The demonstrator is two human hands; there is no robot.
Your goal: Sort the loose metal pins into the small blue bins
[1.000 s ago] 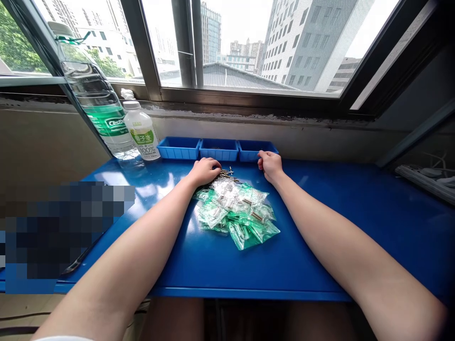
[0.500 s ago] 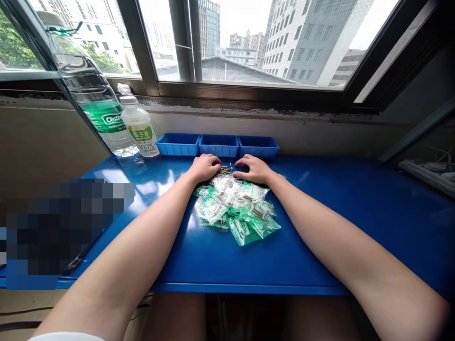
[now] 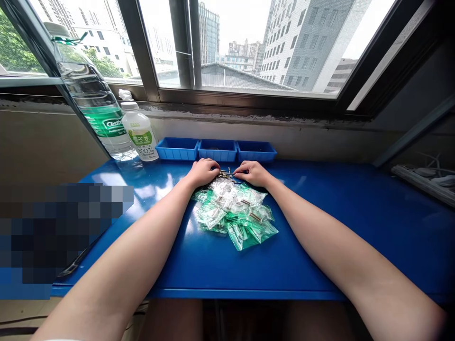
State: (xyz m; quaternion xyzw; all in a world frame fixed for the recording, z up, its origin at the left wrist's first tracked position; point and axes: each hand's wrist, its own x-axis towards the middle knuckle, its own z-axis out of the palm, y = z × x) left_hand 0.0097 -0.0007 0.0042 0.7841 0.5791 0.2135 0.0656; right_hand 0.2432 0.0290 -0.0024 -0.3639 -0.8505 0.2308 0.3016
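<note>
A small heap of thin metal pins [image 3: 224,174] lies on the blue table, between my two hands. My left hand [image 3: 204,172] rests at the heap's left edge, fingers curled together and the thumb close to them. Whatever its fingertips hold, if anything, is hidden. From the right, my right hand [image 3: 251,173] reaches the heap with thumb and fingers pinched together; I cannot make out what is between them. One pin stands nearly upright near its fingertips. Just in front of the heap lie clear and green-tinted plastic packets [image 3: 234,213], some with brownish metal pieces inside.
Three blue bins [image 3: 217,150] stand in a row behind my hands, against the wall. Left of them are a coconut water bottle [image 3: 141,135] and a large water bottle [image 3: 103,104]. A blurred dark object [image 3: 64,232] lies at the table's left. Cables [image 3: 432,173] show at far right.
My right hand's fingers have closed together at the heap, where they were apart before. My left hand stays in nearly the same place. The whole view has shifted slightly.
</note>
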